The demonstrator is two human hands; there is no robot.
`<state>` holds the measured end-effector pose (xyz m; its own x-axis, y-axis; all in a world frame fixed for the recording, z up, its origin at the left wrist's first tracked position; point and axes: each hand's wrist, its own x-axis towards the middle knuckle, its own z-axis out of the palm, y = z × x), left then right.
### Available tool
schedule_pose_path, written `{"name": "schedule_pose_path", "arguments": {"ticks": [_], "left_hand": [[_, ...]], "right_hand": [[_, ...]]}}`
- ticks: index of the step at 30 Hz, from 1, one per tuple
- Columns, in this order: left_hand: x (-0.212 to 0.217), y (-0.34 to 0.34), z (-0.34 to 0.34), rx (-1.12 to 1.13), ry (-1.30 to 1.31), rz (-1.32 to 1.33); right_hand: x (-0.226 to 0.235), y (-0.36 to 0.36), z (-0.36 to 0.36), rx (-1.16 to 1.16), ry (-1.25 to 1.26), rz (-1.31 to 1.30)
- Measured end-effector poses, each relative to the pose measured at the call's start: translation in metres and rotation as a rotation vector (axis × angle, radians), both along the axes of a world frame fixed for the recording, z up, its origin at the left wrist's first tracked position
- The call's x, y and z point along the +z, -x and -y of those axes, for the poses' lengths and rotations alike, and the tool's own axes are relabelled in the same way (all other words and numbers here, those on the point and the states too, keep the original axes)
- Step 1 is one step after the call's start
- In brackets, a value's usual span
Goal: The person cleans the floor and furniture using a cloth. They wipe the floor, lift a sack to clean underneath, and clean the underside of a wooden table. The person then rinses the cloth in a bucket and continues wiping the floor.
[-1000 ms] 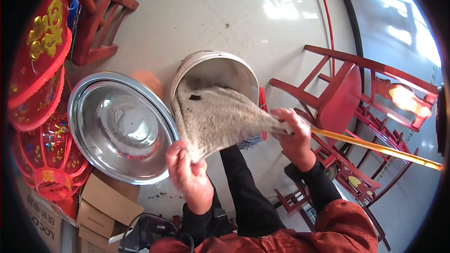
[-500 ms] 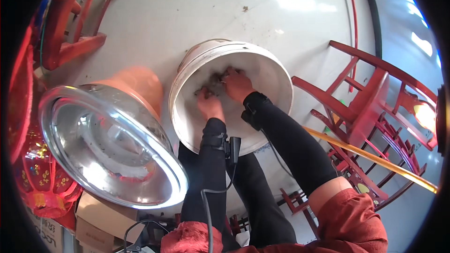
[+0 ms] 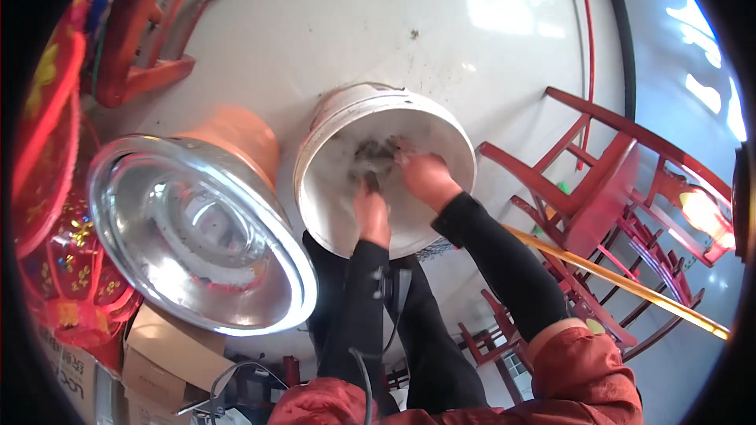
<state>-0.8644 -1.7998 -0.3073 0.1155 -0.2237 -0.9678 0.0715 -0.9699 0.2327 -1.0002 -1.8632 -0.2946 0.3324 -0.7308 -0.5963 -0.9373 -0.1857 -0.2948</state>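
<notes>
A white bucket (image 3: pixel 465 145) stands in front of me, between my legs, its inside hazy as if with steam. Both my hands reach down into it from the near side. A dark, wet-looking clump (image 3: pixel 374 151) lies in the haze; I cannot tell its kind. My left hand (image 3: pixel 370 212) is closed just below the clump, a small dark bit at its fingertips. To the right, my right hand (image 3: pixel 426 179) bends its fingers in toward the clump's edge and looks closed, its fingertips blurred by haze.
A shiny metal basin (image 3: pixel 138 256) rests tilted on an orange bucket (image 3: pixel 256 142) at the left. Red wooden chairs (image 3: pixel 602 189) and a yellow pole (image 3: pixel 630 271) are at the right. Red lanterns (image 3: pixel 75 291), a cardboard box (image 3: pixel 169 346) and another red wooden chair (image 3: pixel 150 83) line the left.
The view has shifted slightly, so the bucket sits lower in it. My left hand has turned more upright, and my right hand has moved a little right and down, away from the left.
</notes>
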Motion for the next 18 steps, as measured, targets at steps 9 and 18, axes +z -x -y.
{"name": "schedule_pose_path", "arguments": {"ticks": [9,18], "left_hand": [[0.247,-0.065,-0.019,0.314,0.011,-0.34],[0.323,-0.081,-0.03,0.532,0.01,-0.539]], "right_hand": [[0.264,0.042,0.028,-0.263,0.089,0.42],[0.34,0.026,-0.018,-0.683,0.007,0.343]]}}
